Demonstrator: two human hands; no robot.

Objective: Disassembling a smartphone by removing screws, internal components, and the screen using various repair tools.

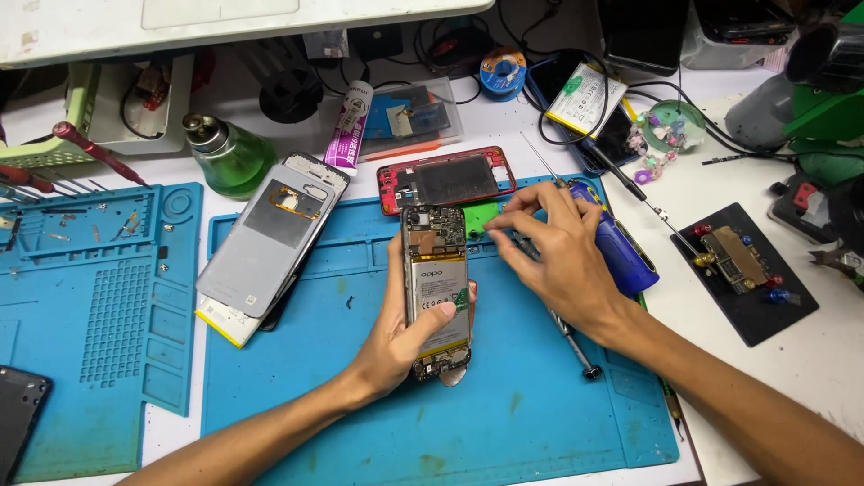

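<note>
Phone repair workshop. White counter [792, 360] covered by blue silicone work mats [504, 423]; opened phone [437, 292] at centre, detached back covers [270, 238] at 10 o'clock, solder spool [502, 72] at 12, screwdriver [567, 337] at 3 o'clock.

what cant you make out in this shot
Head view only:
- What the right hand fingertips pinch by the green pad: too small, covered by fingers.
- Opened phone lower end: hidden by left hand.
- Black device: cut off by left edge.
</note>
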